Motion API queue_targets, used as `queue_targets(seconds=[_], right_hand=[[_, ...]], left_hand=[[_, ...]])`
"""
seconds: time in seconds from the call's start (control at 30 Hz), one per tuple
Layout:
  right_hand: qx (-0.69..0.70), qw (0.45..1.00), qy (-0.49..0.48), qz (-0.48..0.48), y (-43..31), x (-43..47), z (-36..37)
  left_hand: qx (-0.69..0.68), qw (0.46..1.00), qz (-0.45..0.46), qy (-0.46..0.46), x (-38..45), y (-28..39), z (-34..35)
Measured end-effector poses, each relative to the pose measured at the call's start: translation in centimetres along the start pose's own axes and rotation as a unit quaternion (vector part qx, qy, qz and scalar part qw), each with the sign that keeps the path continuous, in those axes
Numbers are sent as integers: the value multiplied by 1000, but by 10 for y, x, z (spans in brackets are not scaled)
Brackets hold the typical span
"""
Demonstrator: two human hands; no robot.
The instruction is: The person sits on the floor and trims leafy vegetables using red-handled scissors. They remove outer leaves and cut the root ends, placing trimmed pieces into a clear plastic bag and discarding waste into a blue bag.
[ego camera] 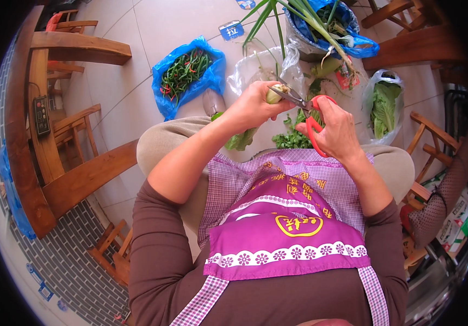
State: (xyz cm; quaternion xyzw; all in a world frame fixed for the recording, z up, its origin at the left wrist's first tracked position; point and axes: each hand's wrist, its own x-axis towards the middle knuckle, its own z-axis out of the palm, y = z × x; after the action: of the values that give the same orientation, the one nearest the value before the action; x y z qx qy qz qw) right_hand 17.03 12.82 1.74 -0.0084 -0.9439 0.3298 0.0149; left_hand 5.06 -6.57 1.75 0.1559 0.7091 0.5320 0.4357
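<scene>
My left hand [254,104] grips a leafy green vegetable near its pale root end [275,94]; its leaves [240,139] hang below my wrist. In my right hand [336,128] are scissors with red handles [312,123], their blades lying at the root end. Below the hands, a bunch of leafy herbs [293,136] rests on the tiled floor. A clear plastic bag [244,71] spreads just beyond my left hand. Over my lap lies a purple checked apron [234,185].
Left of the hands are a blue bag [217,65] of green and red chillies [187,73] and a purplish eggplant [213,102]. Ahead stands a lined bucket [299,40] with scallions [319,28] across it. A bag of lettuce [384,108] lies right. Wooden furniture [83,47] flanks both sides.
</scene>
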Motion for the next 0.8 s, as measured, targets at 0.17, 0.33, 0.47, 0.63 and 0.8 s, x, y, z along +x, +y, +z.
queue_targets(seconds=[0.17,0.33,0.47,0.63,0.8], right_hand=[[-23,1000,-10,5,3,-1,4],[-36,999,-33,1,8,-2,15],[-31,998,-61,10,15,-4,23],[-5,996,-79,50,12,-1,26],[66,991,-2,118,8,2,-29]], left_hand=[[-67,995,-35,-58,2,-10,-5],[-65,990,-69,-102,9,-31,-14],[-52,990,-84,-102,12,-49,-18],[-58,992,-83,-72,10,-59,-20],[-35,999,-23,-13,12,-50,-23]])
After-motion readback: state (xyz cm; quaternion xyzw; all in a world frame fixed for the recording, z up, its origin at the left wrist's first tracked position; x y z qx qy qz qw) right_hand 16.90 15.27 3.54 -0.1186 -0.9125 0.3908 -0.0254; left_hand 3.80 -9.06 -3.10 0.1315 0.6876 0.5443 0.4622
